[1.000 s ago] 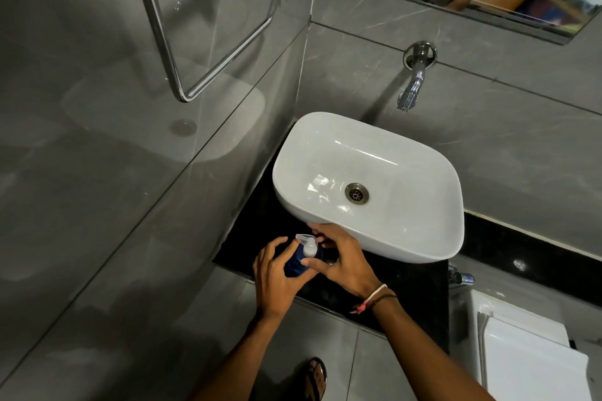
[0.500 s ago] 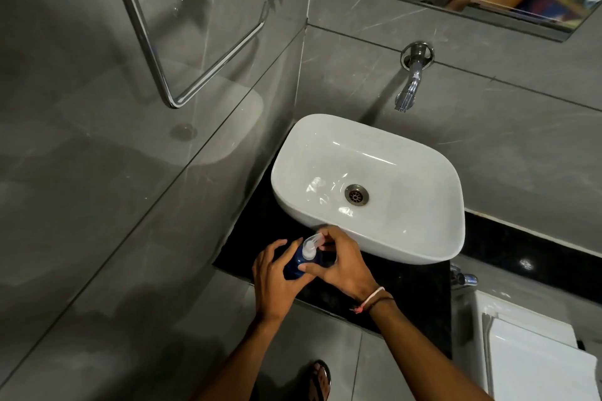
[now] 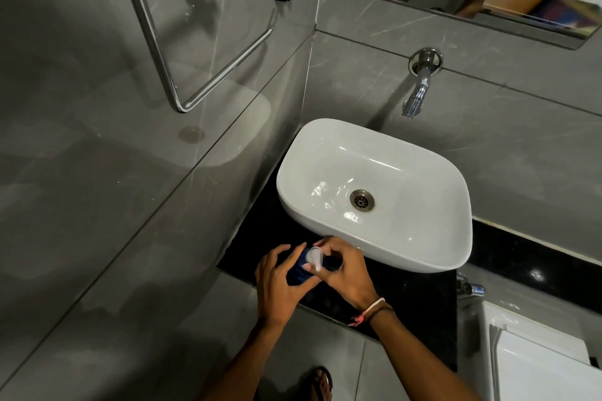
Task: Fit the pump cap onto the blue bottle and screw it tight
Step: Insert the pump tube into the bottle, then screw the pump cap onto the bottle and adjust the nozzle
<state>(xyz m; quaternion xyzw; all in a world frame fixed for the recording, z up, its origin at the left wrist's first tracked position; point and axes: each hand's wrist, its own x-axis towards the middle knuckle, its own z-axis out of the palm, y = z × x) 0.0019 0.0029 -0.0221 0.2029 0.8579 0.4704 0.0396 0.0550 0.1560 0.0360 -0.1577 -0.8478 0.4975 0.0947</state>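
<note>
On black counter [image 3: 410, 299]: left hand [image 3: 280, 286] wraps blue bottle [image 3: 298, 272]; right hand [image 3: 347, 270] grip pinches pump cap [image 3: 315, 258] atop it.

I can read no text, label, brand or number anywhere here; the blue bottle [image 3: 297, 273] in my hands shows no legible print from this angle.
</note>
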